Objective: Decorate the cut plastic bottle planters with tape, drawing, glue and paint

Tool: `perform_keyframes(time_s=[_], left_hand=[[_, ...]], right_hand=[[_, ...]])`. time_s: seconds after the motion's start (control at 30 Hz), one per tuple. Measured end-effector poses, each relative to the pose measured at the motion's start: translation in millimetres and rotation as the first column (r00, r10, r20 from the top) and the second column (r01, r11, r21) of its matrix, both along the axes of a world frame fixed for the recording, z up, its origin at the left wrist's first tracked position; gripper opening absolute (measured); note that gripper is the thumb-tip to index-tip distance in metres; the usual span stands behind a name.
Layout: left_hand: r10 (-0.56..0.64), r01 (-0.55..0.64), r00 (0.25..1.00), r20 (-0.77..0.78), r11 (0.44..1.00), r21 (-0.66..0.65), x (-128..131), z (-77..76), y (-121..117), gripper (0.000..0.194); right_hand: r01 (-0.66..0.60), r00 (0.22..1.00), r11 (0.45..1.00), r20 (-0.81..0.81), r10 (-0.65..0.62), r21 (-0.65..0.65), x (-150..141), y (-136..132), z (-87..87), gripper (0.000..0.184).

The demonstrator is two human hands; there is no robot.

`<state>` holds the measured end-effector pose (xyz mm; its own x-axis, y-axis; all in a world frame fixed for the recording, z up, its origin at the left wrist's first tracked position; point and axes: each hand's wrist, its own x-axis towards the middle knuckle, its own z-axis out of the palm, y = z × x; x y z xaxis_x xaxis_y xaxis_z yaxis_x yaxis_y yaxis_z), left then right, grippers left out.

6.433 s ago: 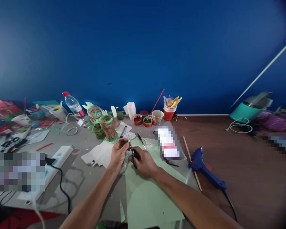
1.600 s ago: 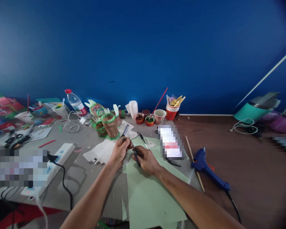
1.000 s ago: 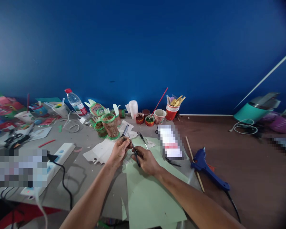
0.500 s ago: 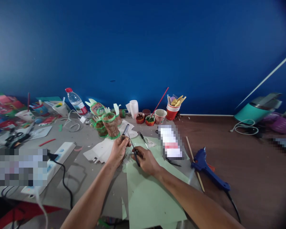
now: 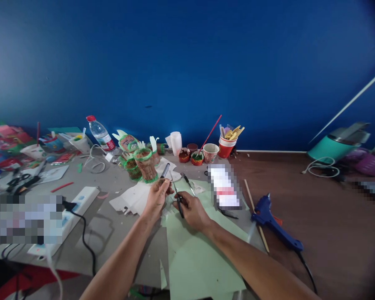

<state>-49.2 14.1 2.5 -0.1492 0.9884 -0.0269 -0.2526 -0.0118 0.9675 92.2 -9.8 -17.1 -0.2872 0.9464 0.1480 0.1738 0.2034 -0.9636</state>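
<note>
Blue wall [image 5: 187, 75] fills the back, plain, one thin pale line slanting down at far right. Table [image 5: 112, 233] runs along it: grey to the left, dark brown wood to the right, cluttered. Green sheet [image 5: 203, 258] lies flat in the near middle, partly under the forearms. Teal container [image 5: 333, 143] leans far right. Power strip [image 5: 83, 200] slants at left, black plug in it. Glue gun [image 5: 279, 227] rests on its side at right, nozzle away from the person. Bottle [image 5: 100, 132] tilts near the wall, red cap up.

Hands: close, not touching. Right hand [image 5: 192, 208] grips the scissors [image 5: 179, 201] by the black handles. Left hand [image 5: 158, 193] has fingers curled and thumb down; cannot tell if something small is pinched there. Scissors sit between the hands, above the sheet's far left corner. Blade tips point away from the person, slightly left, past the left fingertips; long axis runs from handles near right to tips far left. Blade gap too small to tell.

Pen [image 5: 188, 183] lies just beyond the right hand, roughly in line with the scissors. Red strip [image 5: 61, 187], small, lies on the grey at left.
</note>
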Motion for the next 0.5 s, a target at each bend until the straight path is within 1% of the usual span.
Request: perform_keyframes(time_s=[0.13, 0.3, 0.5], left_hand=[[-0.015, 0.016, 1.0, -0.016, 0.998, 0.06, 2, -1.0, 1, 0.03], [0.013, -0.016, 0.996, 0.09, 0.999, 0.028, 1, 4.2, 0, 0.027], [0.034, -0.036, 0.989, 0.147, 0.999, 0.009, 3, 10.7, -1, 0.026]], right_hand=[[0.002, 1.0, 0.999, 0.018, -0.003, 0.039, -1, 0, 0.6, 0.017], [-0.024, 0.997, 0.999, 0.071, 0.021, 0.047, 0, -2, 5.6, 0.016], [-0.042, 0.994, 0.997, 0.101, 0.036, 0.059, 1, -2, 5.5, 0.014]])
